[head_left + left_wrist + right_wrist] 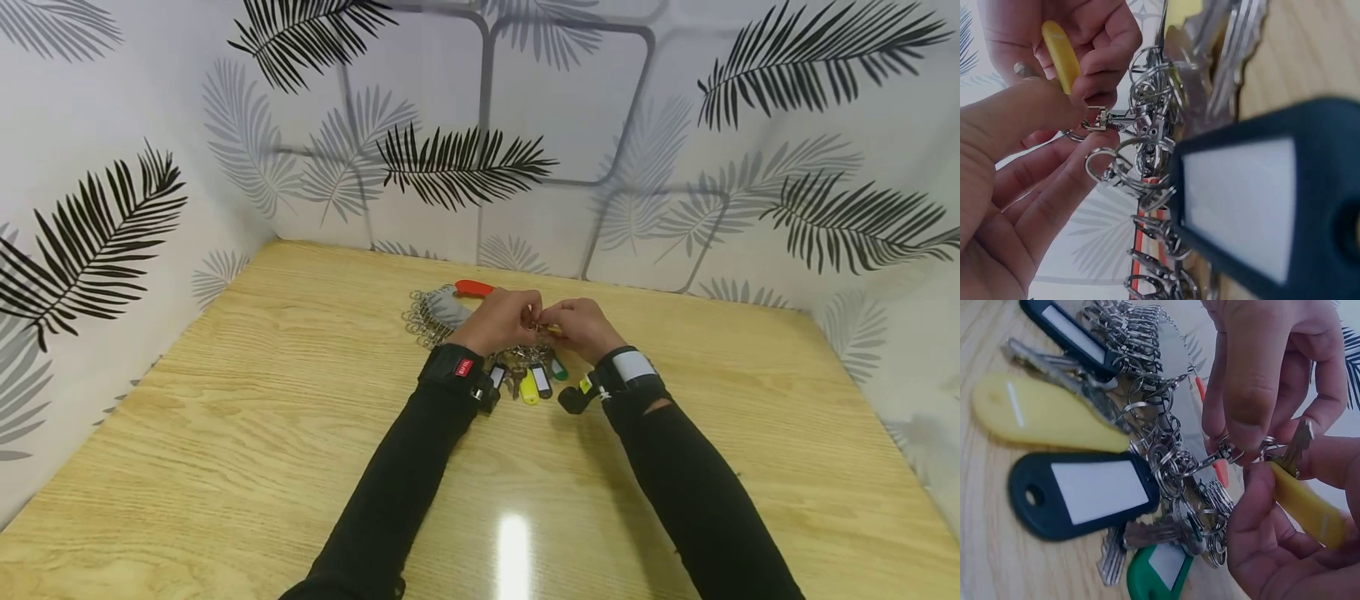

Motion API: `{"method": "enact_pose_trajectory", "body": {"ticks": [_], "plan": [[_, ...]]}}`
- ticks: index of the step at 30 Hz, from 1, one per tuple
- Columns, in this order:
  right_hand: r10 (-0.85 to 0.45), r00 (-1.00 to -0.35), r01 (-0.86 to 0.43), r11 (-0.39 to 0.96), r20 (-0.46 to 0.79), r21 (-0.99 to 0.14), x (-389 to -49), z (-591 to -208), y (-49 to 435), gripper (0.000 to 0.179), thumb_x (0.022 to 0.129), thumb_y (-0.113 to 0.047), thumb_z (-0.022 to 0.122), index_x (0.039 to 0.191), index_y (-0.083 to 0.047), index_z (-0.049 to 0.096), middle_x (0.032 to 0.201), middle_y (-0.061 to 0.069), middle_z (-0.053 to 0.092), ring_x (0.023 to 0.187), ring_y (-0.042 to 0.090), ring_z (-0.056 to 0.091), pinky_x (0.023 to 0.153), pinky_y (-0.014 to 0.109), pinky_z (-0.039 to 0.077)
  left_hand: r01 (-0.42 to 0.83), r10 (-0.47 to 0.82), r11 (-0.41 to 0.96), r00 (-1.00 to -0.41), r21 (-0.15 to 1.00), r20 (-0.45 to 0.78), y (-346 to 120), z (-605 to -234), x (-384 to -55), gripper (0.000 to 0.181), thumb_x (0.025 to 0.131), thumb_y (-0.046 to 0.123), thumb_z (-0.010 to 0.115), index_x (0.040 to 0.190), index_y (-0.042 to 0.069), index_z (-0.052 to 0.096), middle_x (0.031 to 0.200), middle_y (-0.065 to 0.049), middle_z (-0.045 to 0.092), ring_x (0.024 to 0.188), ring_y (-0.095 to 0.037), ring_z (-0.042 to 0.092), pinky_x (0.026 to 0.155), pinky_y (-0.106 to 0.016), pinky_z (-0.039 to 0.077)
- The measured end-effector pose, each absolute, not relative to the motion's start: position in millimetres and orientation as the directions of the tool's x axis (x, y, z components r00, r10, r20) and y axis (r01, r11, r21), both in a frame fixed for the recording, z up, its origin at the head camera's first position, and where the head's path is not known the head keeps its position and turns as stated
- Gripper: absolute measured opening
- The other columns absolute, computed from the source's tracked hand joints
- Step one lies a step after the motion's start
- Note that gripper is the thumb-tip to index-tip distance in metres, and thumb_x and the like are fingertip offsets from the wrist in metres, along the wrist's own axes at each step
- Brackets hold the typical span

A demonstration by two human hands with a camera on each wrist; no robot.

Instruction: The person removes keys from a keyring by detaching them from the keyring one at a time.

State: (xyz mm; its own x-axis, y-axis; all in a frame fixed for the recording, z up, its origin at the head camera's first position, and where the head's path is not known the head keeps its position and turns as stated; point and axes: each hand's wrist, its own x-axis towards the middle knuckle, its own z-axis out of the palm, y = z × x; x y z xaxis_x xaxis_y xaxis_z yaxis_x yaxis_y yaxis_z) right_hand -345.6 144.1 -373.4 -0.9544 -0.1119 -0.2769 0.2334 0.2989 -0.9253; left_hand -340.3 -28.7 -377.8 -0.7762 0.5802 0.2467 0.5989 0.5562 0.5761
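Observation:
Near the far side of the table, my left hand (504, 318) and right hand (585, 327) meet above a bunch of keys. In the right wrist view, my left thumb and fingers pinch a small metal swivel clasp (1227, 451). My right fingers hold a yellow key tag (1311, 507), with a key (1298, 449) beside it, close to the clasp. Below the hands lie another yellow tag (1047, 415), a dark tag with a white label (1094, 497), a green tag (1161, 572) and loose-hanging keys. Fingers partly hide the ring between the hands.
A grey plate (446, 307) edged with several metal clasps and rings lies left of the hands, with a red-orange piece (472, 288) behind it. The wooden table (262, 400) meets a leaf-patterned wall covering (450, 100) at the back.

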Motion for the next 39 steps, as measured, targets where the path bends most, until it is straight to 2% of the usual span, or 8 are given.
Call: {"method": "enact_pose_trajectory", "body": {"ticks": [4, 7, 12, 18, 24, 27, 34, 39], "plan": [[-0.165, -0.966, 0.144, 0.304, -0.201, -0.942, -340.9, -371.8, 146.5, 0.023, 0.096, -0.012, 0.059, 0.109, 0.006, 0.065, 0.109, 0.016, 0.059, 0.096, 0.028, 0.061, 0.086, 0.041, 0.054, 0.569, 0.563, 0.563, -0.795, 0.599, 0.226, -30.7, -376.9, -338.7, 0.017, 0.090, 0.002, 0.066, 0.103, 0.005, 0.055, 0.101, -0.007, 0.064, 0.086, -0.015, 0.061, 0.074, -0.027, 0.049], [-0.193, -0.975, 0.037, 0.366, -0.114, -0.930, -337.5, -370.0, 148.3, 0.022, 0.097, -0.012, 0.058, 0.108, 0.005, 0.066, 0.107, 0.021, 0.063, 0.099, 0.032, 0.060, 0.085, 0.042, 0.052, 0.545, 0.549, 0.583, -0.811, 0.603, 0.202, -32.1, -375.9, -337.9, 0.021, 0.092, 0.000, 0.062, 0.110, 0.005, 0.052, 0.109, -0.008, 0.063, 0.090, -0.015, 0.062, 0.076, -0.026, 0.050], [-0.181, -0.983, -0.111, 0.502, 0.021, -0.858, -333.0, -367.1, 148.3, 0.017, 0.094, -0.013, 0.061, 0.103, -0.002, 0.069, 0.098, 0.015, 0.068, 0.089, 0.024, 0.060, 0.076, 0.033, 0.047, 0.519, 0.532, 0.612, -0.828, 0.597, 0.175, -32.2, -375.3, -338.5, 0.021, 0.093, 0.006, 0.062, 0.112, 0.007, 0.054, 0.104, -0.006, 0.063, 0.089, -0.016, 0.061, 0.076, -0.028, 0.049], [-0.201, -0.964, -0.263, 0.657, 0.171, -0.706, -325.8, -367.6, 146.3, 0.010, 0.094, -0.016, 0.065, 0.096, -0.008, 0.070, 0.087, 0.007, 0.069, 0.073, 0.019, 0.060, 0.061, 0.030, 0.047, 0.481, 0.515, 0.628, -0.846, 0.612, 0.137, -30.5, -375.0, -339.1, 0.016, 0.096, 0.023, 0.063, 0.107, 0.011, 0.061, 0.098, -0.002, 0.064, 0.087, -0.014, 0.060, 0.077, -0.027, 0.049], [-0.263, -0.926, -0.377, 0.683, 0.271, -0.625, -320.5, -369.8, 145.8, 0.006, 0.095, -0.012, 0.064, 0.092, -0.009, 0.069, 0.083, 0.006, 0.069, 0.063, 0.020, 0.054, 0.056, 0.032, 0.041, 0.482, 0.525, 0.626, -0.842, 0.613, 0.126, -30.2, -377.8, -340.8, 0.020, 0.098, 0.027, 0.059, 0.106, 0.012, 0.069, 0.093, 0.000, 0.066, 0.079, -0.014, 0.058, 0.071, -0.028, 0.048], [-0.274, -0.919, -0.392, 0.685, 0.282, -0.614, -320.4, -369.5, 146.1, 0.006, 0.095, -0.012, 0.063, 0.092, -0.010, 0.068, 0.084, 0.006, 0.069, 0.065, 0.020, 0.055, 0.057, 0.033, 0.042, 0.482, 0.528, 0.614, -0.839, 0.624, 0.129, -30.5, -377.7, -343.0, 0.018, 0.098, 0.026, 0.060, 0.105, 0.013, 0.071, 0.092, 0.001, 0.067, 0.078, -0.013, 0.059, 0.071, -0.027, 0.048], [-0.263, -0.921, -0.387, 0.677, 0.286, -0.626, -319.7, -375.7, 143.8, 0.005, 0.095, -0.009, 0.061, 0.091, -0.008, 0.065, 0.094, 0.008, 0.068, 0.100, 0.027, 0.065, 0.086, 0.045, 0.050, 0.454, 0.515, 0.620, -0.851, 0.640, 0.105, -30.2, -376.8, -343.2, 0.017, 0.096, 0.021, 0.063, 0.108, 0.013, 0.072, 0.096, 0.001, 0.069, 0.084, -0.011, 0.062, 0.075, -0.025, 0.051], [-0.234, -0.932, -0.360, 0.698, 0.278, -0.619, -319.4, -379.3, 140.9, 0.007, 0.096, -0.010, 0.059, 0.095, -0.006, 0.064, 0.094, 0.009, 0.067, 0.105, 0.029, 0.063, 0.093, 0.049, 0.048, 0.484, 0.516, 0.634, -0.846, 0.603, 0.136, -29.0, -377.1, -343.8, 0.017, 0.093, 0.017, 0.066, 0.110, 0.013, 0.070, 0.099, 0.000, 0.067, 0.089, -0.012, 0.061, 0.079, -0.025, 0.049]]}}
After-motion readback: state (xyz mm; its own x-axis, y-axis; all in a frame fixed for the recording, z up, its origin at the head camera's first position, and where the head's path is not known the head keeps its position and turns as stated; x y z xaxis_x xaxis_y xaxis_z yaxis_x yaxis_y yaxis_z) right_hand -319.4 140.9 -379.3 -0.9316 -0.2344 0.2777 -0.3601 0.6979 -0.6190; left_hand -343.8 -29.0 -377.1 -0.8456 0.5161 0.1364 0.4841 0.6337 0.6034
